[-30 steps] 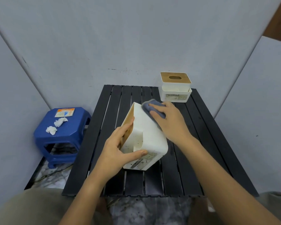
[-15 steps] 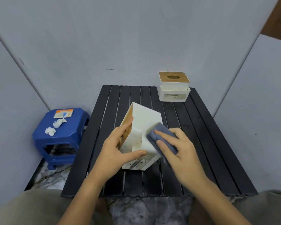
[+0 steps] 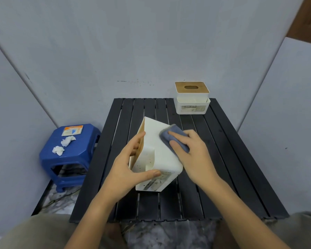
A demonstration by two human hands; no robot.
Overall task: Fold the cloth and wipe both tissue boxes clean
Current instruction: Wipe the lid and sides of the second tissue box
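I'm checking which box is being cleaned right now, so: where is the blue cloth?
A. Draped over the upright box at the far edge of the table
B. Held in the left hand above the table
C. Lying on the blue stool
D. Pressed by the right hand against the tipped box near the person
D: the right hand presses the blue cloth on the tipped tissue box, which the left hand grips.
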